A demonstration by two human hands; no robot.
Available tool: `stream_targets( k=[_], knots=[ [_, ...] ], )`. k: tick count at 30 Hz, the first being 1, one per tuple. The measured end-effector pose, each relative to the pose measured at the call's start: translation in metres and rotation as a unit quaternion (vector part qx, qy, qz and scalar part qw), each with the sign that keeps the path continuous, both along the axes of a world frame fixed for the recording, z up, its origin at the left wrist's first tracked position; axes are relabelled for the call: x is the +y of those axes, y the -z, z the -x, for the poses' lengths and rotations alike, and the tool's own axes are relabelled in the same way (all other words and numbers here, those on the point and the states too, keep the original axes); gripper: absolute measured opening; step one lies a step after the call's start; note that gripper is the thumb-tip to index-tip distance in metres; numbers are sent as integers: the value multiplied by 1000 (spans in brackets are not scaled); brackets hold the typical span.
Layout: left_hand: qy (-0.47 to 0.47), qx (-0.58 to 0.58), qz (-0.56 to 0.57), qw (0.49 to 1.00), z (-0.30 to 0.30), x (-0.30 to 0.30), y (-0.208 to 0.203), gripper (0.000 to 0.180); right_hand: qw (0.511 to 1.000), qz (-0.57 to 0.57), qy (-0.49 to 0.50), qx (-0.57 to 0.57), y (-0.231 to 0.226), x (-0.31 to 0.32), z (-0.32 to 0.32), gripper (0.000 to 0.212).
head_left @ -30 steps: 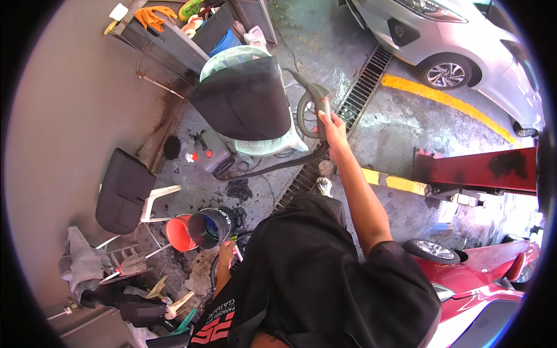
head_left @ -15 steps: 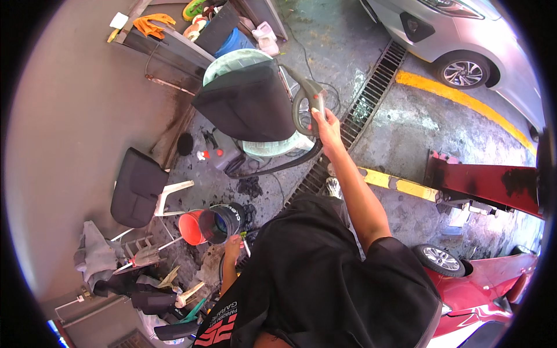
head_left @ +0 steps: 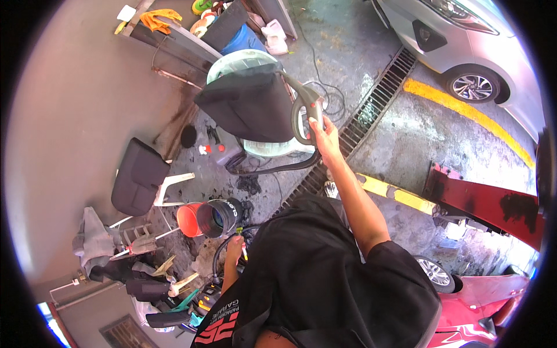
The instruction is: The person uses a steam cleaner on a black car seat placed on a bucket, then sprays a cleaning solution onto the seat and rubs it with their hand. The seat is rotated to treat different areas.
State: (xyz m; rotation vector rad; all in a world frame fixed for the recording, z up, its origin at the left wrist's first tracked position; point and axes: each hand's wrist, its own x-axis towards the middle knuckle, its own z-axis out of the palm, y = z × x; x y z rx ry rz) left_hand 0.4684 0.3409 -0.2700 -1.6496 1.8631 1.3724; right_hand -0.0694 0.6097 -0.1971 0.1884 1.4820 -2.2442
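my right hand (head_left: 326, 139) is clamped round the handle of a grey nozzle tool (head_left: 308, 95), fingers wrapped beneath its looped guard. the tool lies ahead of and slightly left of that grip, its snout pointing away from me toward the far right corner of a black seat cushion (head_left: 246, 104); whether tip and fabric touch, i cannot tell. the cushion rests on a pale green plastic chair (head_left: 271, 149), presumably to raise it off the stained floor and present its upper face to me. the grip sits well back from the snout, which i judge keeps my fingers clear of the outlet and lets the wrist aim it. a black hose (head_left: 284, 167) hangs from the handle's base and bows left toward a grey unit (head_left: 231, 153), apparently leaving slack for reach; the join is not clear. my left hand (head_left: 234, 247), held low near a dark bucket (head_left: 213, 218), is closed on a slim white-and-green item (head_left: 244, 253), upright and apart from the cushion, seemingly held in reserve; its kind is too small to confirm.
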Motion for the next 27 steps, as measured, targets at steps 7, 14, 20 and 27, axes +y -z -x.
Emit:
stream_targets(
  k=[7, 14, 20, 27],
  knots=[
    [6, -11, 7, 1000, 31, 22, -18, 47, 988, 23, 38, -146, 31, 9, -6, 33],
    [12, -33, 19, 999, 31, 26, -29, 48, 996, 44, 15, -76, 6, 22, -13, 36],
    [-7, 4, 19, 1000, 28, 32, -23, 46, 994, -65, -41, 82, -34, 23, -18, 46],
    [10, 35, 40, 999, 33, 34, -12, 34, 947, -272, -98, 141, -44, 11, -15, 65]
  ],
)
